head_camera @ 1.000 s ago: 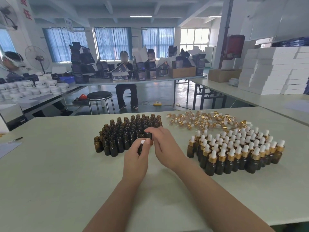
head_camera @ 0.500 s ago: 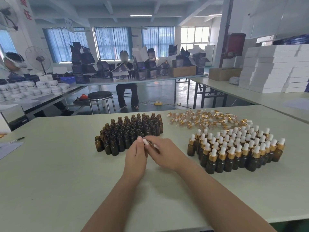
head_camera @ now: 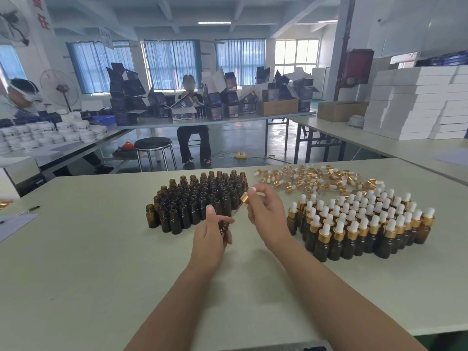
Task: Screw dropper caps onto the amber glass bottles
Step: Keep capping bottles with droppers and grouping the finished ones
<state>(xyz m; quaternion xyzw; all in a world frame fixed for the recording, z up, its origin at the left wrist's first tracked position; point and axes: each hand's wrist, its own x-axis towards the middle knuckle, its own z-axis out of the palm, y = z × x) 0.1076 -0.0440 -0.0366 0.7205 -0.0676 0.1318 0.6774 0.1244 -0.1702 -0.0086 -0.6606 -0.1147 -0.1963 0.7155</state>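
Two hands meet over the middle of the table, each gripping one item. The left hand has its fingers curled round a single amber bottle, held upright and largely hidden by those fingers; whether its base touches the table cannot be told. The right hand pinches a dropper cap at its gold collar between thumb and fingertips. The cap is tilted, white bulb uppermost, and its glass tube slants down and to the left toward the mouth of the held bottle. The tip of the tube lies at or just above that mouth; entry cannot be confirmed. The collar is well clear of the neck, so the cap is not yet screwed on. Just behind the left hand stands a dense block of open bottles, all upright and touching one another. To the right of the right hand stands a similar block of capped bottles, each with a gold collar and white bulb. Behind that block, loose caps lie scattered in a heap. At the table's left edge lie a pen and a sheet of paper. Beyond the table are a stool, a seated person, white jars on the left and stacked white boxes on the right.
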